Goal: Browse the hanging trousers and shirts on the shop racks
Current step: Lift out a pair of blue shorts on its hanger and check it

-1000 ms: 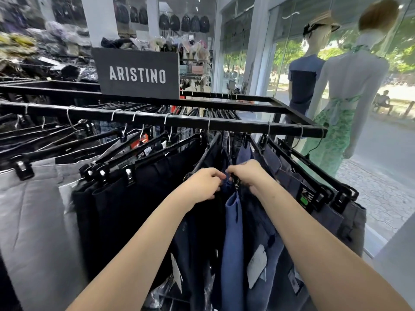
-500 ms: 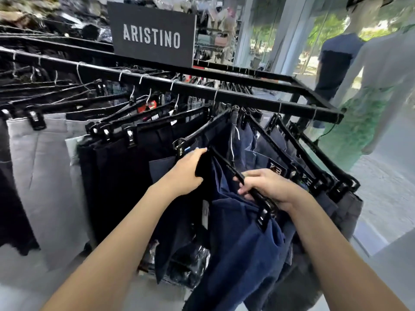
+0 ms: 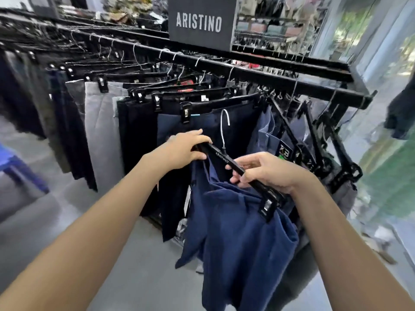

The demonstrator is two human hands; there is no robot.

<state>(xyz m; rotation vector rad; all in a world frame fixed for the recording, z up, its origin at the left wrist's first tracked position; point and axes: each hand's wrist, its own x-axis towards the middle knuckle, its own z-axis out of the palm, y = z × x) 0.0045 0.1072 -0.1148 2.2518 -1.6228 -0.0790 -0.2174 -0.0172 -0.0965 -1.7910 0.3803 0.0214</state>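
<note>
Closest to me, the navy trousers now hang clear of the rack, clipped to a black hanger that a second ago was still up among the others. Its metal hook is off the bar and stands free in the air. So I have one pair pulled out for a proper look, which I take as the browsing moving from flicking through to inspecting a single item.

My right hand has its grip closed around the hanger bar near the lower clip, fingers curled under it. My left hand holds the upper end of the same bar, fingers wrapped over the top.

Beyond them, the dark and grey trousers stay hung along the rack rail. Farthest back stands the ARISTINO sign.
</note>
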